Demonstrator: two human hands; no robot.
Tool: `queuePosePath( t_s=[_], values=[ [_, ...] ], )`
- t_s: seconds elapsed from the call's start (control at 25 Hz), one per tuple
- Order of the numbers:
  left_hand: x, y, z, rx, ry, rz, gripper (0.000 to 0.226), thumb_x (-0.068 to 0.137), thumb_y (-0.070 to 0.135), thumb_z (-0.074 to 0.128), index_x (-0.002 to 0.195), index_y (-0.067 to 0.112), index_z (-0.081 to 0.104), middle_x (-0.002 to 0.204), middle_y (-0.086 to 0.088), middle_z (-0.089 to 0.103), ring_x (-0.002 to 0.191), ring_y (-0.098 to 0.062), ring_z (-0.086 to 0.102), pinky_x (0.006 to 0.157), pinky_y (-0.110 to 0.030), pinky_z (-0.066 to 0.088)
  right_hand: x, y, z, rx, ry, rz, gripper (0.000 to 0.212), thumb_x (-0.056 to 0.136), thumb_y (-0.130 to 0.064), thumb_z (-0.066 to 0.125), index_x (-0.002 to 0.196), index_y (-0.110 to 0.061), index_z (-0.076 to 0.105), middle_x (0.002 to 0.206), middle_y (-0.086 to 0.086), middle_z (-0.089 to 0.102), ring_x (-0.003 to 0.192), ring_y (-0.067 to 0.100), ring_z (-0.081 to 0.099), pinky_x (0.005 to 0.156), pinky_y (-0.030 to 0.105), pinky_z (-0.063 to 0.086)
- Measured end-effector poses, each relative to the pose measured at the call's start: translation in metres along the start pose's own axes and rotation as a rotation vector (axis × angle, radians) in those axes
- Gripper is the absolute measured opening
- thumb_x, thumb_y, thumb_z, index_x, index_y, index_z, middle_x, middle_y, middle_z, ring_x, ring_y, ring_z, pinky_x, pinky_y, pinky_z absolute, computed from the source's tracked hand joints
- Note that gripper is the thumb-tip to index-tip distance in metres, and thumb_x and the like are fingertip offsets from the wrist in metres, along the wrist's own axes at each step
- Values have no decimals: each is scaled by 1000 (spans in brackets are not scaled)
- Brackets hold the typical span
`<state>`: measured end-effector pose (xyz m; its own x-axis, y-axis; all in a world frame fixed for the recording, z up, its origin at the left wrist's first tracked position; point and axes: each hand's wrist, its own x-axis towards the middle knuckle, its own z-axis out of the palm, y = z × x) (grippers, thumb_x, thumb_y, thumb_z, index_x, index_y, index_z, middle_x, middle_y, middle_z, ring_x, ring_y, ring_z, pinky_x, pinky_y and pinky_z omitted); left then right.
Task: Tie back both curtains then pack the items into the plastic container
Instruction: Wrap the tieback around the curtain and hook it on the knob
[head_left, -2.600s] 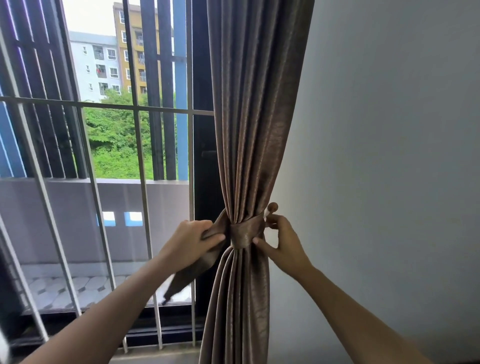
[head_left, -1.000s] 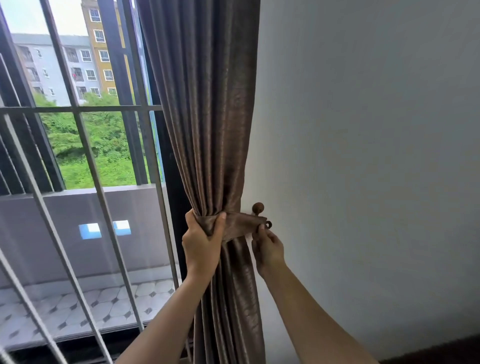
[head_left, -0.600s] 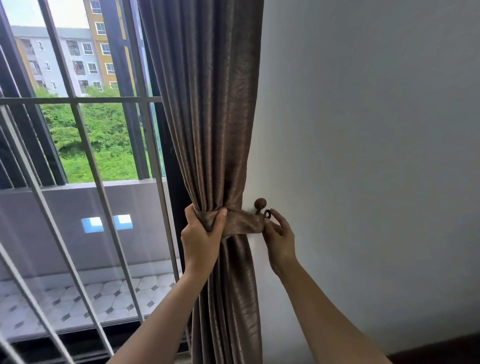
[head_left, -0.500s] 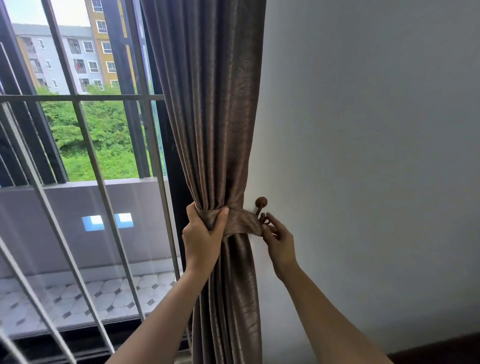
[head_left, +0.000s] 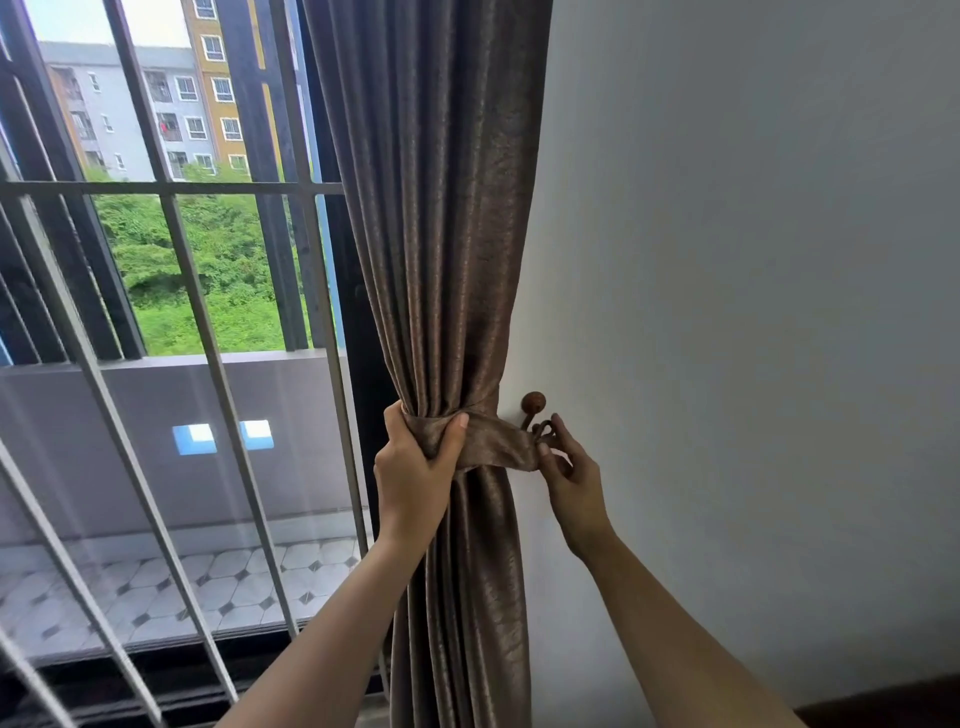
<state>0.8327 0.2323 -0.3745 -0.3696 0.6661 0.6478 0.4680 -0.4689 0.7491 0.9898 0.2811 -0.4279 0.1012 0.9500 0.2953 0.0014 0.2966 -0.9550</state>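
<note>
A brown curtain (head_left: 447, 218) hangs gathered at the window's right edge, against the white wall. A matching fabric tieback (head_left: 493, 441) wraps round it at waist height. My left hand (head_left: 415, 467) grips the gathered curtain and the tieback's left side. My right hand (head_left: 569, 467) pinches the tieback's right end, where a small ring sits at the brown wall hook (head_left: 533, 404) with its round knob. Whether the ring is over the hook I cannot tell. No plastic container is in view.
White window bars (head_left: 218, 364) run in front of the glass on the left, with a tiled balcony floor (head_left: 156, 597) and buildings beyond. The plain white wall (head_left: 753, 312) fills the right side. A dark strip (head_left: 883, 706) shows at the bottom right.
Since the earliest frame, the tieback has been pulled round the curtain and its end brought to the wall hook. In the last half second both hands have barely moved.
</note>
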Motion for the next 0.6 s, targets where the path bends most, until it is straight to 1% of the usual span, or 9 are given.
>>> queuePosePath(
  t_s=[0.04,0.12,0.16,0.2,0.28,0.32,0.44,0.52,0.6],
  values=[
    [-1,-1,0,2,-2,4,43,82,18,70,111,-6,50,87,4,59,66,15,48,61,7,38,1,-1,-2,7,-30,-14,45,96,-15,50,140,-16,40,133,5,54,118,16,55,101,21,43],
    [-1,-2,0,1,-7,7,43,82,18,70,112,-5,50,87,5,59,66,15,49,61,6,38,4,-5,-5,-45,-79,-30,43,97,-13,48,139,-14,42,122,5,61,111,13,59,94,13,46],
    [0,-2,0,-4,-6,5,43,82,19,70,113,-5,50,88,6,59,67,15,49,61,6,38,6,-6,-6,-99,-96,-31,42,97,-13,47,139,-14,42,113,5,63,104,12,60,91,13,47],
    [0,-2,1,-10,-5,2,44,82,19,70,114,-4,50,88,8,59,68,15,50,62,6,39,9,-6,-6,-158,-100,-31,41,97,-13,46,138,-15,43,107,5,63,99,14,60,91,18,48],
    [0,-3,2,-17,-9,0,45,82,21,70,116,-2,49,88,12,57,70,16,51,63,6,40,14,-4,-3,-247,-65,-28,40,97,-14,46,137,-16,45,101,6,63,96,19,60,93,32,48],
    [0,-4,3,-16,-11,2,45,82,21,70,116,-2,49,88,12,57,71,16,51,63,6,40,15,-3,-1,-258,-46,-27,40,97,-14,47,137,-16,47,99,4,64,95,19,60,92,33,48],
    [-1,-6,2,-9,-6,5,43,82,21,70,113,-2,50,83,15,56,67,15,52,62,5,40,15,-3,3,-183,-1,6,40,96,-17,49,136,-16,47,93,-3,65,91,14,61,87,26,46],
    [-1,-7,2,-11,-18,4,42,82,21,70,112,-1,50,81,22,54,65,16,53,61,5,40,13,1,2,-140,51,3,42,96,-14,46,137,-23,46,91,0,67,92,15,62,88,27,47],
    [0,-8,2,-14,-25,10,43,82,22,70,113,0,49,82,24,53,66,16,54,61,4,41,13,3,1,-134,89,-22,40,94,-8,44,126,-30,52,89,6,69,90,19,65,84,30,52]
  ],
)
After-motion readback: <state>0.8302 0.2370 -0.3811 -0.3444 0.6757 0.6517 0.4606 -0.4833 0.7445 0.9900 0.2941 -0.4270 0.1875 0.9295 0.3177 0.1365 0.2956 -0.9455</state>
